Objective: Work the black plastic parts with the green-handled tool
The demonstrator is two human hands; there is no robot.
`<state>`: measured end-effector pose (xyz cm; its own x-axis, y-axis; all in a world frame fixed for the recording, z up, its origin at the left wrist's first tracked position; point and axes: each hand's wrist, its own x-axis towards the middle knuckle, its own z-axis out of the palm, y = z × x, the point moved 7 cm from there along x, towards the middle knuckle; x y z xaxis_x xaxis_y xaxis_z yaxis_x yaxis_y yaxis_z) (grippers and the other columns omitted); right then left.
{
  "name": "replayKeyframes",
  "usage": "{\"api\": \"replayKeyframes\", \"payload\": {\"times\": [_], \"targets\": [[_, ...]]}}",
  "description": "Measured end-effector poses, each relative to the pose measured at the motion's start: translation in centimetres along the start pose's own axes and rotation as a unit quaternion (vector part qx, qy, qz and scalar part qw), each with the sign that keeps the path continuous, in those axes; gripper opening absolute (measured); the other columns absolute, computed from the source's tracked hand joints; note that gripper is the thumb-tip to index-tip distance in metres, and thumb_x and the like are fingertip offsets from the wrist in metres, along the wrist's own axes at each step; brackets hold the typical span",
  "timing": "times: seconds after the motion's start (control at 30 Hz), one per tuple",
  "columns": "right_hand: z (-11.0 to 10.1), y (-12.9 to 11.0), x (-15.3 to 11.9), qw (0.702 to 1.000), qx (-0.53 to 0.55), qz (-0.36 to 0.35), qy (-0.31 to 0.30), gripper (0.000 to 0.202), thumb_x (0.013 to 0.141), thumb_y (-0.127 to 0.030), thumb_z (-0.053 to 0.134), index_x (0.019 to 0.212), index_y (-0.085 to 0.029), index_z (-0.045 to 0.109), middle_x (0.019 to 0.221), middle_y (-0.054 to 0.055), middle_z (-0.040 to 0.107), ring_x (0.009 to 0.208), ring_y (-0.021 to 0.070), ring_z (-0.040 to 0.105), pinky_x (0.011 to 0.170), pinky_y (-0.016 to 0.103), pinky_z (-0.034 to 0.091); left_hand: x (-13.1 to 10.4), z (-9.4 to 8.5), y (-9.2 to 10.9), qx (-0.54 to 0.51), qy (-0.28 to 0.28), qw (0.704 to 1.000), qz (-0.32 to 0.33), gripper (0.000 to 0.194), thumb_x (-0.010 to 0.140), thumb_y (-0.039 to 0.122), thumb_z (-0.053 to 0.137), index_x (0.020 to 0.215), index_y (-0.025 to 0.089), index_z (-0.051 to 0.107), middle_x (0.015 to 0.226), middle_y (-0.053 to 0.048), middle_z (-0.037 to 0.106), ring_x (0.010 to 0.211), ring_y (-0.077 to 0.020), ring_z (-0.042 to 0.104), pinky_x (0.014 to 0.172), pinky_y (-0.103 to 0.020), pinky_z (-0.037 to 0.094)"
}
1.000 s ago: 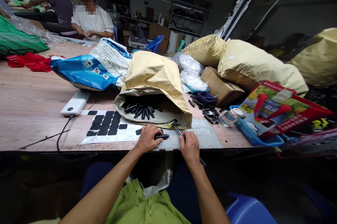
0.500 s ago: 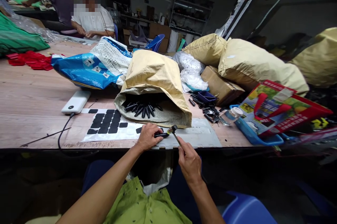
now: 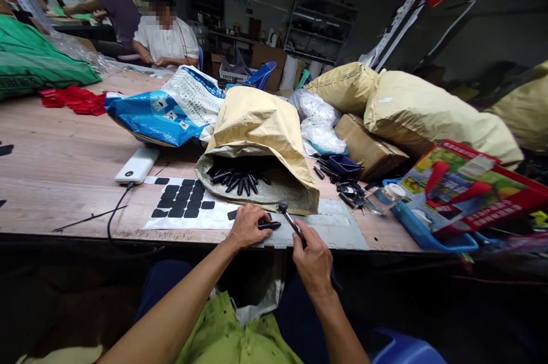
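Observation:
My left hand [image 3: 248, 227] rests on the grey plate [image 3: 325, 230] at the table's front edge, fingers closed on a slim black tapered piece [image 3: 269, 226] that pokes out to the right. My right hand [image 3: 314, 255] is wrapped round the handle of a small hammer [image 3: 290, 219]. The hammer's head is up and right of the black piece, apart from it. Behind both hands lies an open tan sack [image 3: 261, 118]. Several similar black pieces [image 3: 240, 178] fan out of its mouth. Left of my left hand, dark rounded patches [image 3: 182, 198] lie in rows on a white sheet.
A white power bank [image 3: 137, 164] with a cable lies at left, near a blue-and-white bag [image 3: 166, 113]. To the right are loose black parts [image 3: 351, 193], a clear jar [image 3: 385, 197] and a blue basket [image 3: 428, 233] with a red bag. Two people sit across the table.
The hammer head has lifted away from the black piece, where it was touching or very near it. My left hand keeps its hold. The whole view has shifted slightly.

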<state>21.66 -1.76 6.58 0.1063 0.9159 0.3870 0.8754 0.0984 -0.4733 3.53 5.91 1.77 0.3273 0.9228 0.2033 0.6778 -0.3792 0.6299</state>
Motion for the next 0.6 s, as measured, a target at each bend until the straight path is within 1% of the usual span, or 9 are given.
{"api": "replayKeyframes", "payload": {"times": [0.1,0.2,0.27,0.33,0.4,0.5,0.6], "targets": [[0.6,1.2,3.1,0.999,-0.046,0.012,0.008,0.037,0.089,-0.019,0.052,0.12,-0.027,0.071,0.103,0.005,0.071,0.094,0.0205,0.065,0.079,0.028,0.046,0.0,0.0,0.2,0.009,-0.004,1.0,0.003,0.024,0.073,0.04,0.081,0.089,0.026,0.071,0.094,-0.002,0.068,0.099,-0.0261,0.054,0.089,-0.041,0.036],[2.2,2.5,5.9,0.994,-0.111,0.012,0.005,0.036,0.088,-0.015,0.053,0.117,-0.023,0.073,0.099,0.007,0.069,0.09,0.021,0.062,0.078,0.03,0.043,0.0,0.1,0.2,0.011,-0.004,1.0,0.006,0.023,0.074,0.039,0.081,0.09,0.027,0.072,0.094,-0.002,0.068,0.099,-0.0256,0.054,0.089,-0.041,0.035],[3.5,3.3,7.1,0.99,-0.138,0.016,0.004,0.037,0.088,-0.014,0.054,0.117,-0.023,0.075,0.095,0.009,0.068,0.089,0.0218,0.06,0.079,0.031,0.041,0.0,0.1,0.1,0.01,-0.003,1.0,0.009,0.022,0.074,0.039,0.081,0.091,0.027,0.072,0.094,-0.001,0.067,0.099,-0.0252,0.053,0.089,-0.041,0.035],[4.7,4.0,7.6,0.988,-0.152,0.023,0.002,0.036,0.088,-0.014,0.054,0.116,-0.023,0.075,0.094,0.01,0.068,0.089,0.0231,0.058,0.079,0.033,0.04,0.0,0.2,0.1,0.007,-0.003,1.0,0.012,0.022,0.075,0.038,0.08,0.092,0.027,0.072,0.092,-0.001,0.067,0.098,-0.0246,0.053,0.089,-0.041,0.035],[5.6,4.2,7.6,0.988,-0.155,0.023,0.011,0.035,0.089,-0.015,0.054,0.117,-0.023,0.075,0.095,0.011,0.068,0.092,0.0243,0.056,0.08,0.034,0.038,-0.1,0.3,0.0,0.006,-0.003,1.0,0.014,0.022,0.075,0.038,0.08,0.092,0.027,0.072,0.091,-0.001,0.066,0.098,-0.0243,0.053,0.088,-0.041,0.035],[6.1,4.4,7.1,0.988,-0.147,0.028,0.038,0.036,0.09,-0.016,0.054,0.118,-0.024,0.075,0.098,0.01,0.068,0.095,0.0238,0.053,0.082,0.034,0.036,-0.1,0.3,-0.1,0.006,-0.001,1.0,0.014,0.023,0.075,0.038,0.08,0.093,0.026,0.072,0.091,-0.002,0.066,0.097,-0.0245,0.053,0.088,-0.04,0.034],[6.3,4.7,7.0,0.988,-0.14,0.048,0.041,0.036,0.088,-0.016,0.056,0.118,-0.026,0.074,0.1,0.008,0.067,0.097,0.0229,0.052,0.084,0.033,0.035,-0.1,0.2,0.1,0.008,0.003,1.0,0.018,0.022,0.075,0.038,0.079,0.092,0.025,0.071,0.092,-0.002,0.067,0.098,-0.0245,0.053,0.088,-0.04,0.034]]}}
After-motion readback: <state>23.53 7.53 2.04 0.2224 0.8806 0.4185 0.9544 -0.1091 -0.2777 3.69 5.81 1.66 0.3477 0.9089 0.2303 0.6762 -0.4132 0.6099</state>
